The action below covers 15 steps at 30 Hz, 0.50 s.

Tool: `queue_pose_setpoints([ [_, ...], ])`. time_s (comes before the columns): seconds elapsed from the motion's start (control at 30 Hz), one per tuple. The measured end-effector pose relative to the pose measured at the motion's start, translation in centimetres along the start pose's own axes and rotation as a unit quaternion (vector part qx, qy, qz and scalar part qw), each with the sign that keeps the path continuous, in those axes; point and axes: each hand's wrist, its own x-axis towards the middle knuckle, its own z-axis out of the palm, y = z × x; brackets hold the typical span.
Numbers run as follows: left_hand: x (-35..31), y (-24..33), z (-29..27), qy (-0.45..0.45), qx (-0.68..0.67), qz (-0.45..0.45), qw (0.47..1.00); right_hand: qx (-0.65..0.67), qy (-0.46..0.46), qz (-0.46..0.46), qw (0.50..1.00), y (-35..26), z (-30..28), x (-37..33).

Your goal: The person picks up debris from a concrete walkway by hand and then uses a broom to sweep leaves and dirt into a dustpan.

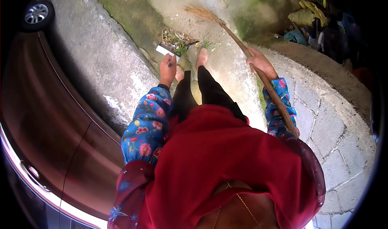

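Head view: left fingers (pixel 166 61) clasp a white dustpan (pixel 163 50), right fingers (pixel 254 59) a broom (pixel 235 38); whether litter (pixel 174 38) lies inside is unclear.

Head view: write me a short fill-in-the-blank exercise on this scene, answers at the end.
The right hand grips the broom, whose bristles point ____ the red top.
The debris pile lies nearer the ____ hand.
The car stands on the person's ____ side.
The blue sleeves are patterned with ____.
Missing words: away from; left; left; flowers.
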Motion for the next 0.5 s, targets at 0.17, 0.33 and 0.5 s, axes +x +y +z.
queue_pose_setpoints([
  [0.17, -0.6, 0.2, -0.3, -0.017, -0.02, 0.007, 1.0, 0.014, -0.031, 0.069, 0.997, 6.3, 4.1, -2.9],
  [0.33, -0.5, 0.0, -0.2, -0.02, 0.024, 0.014, 0.999, 0.006, -0.065, 0.091, 0.994, 7.0, 8.5, -6.4],
  [0.5, -1.4, -1.6, -1.4, -0.074, 0.027, 0.041, 0.996, 0.048, -0.036, 0.034, 0.998, 8.0, 8.6, -10.4],
])
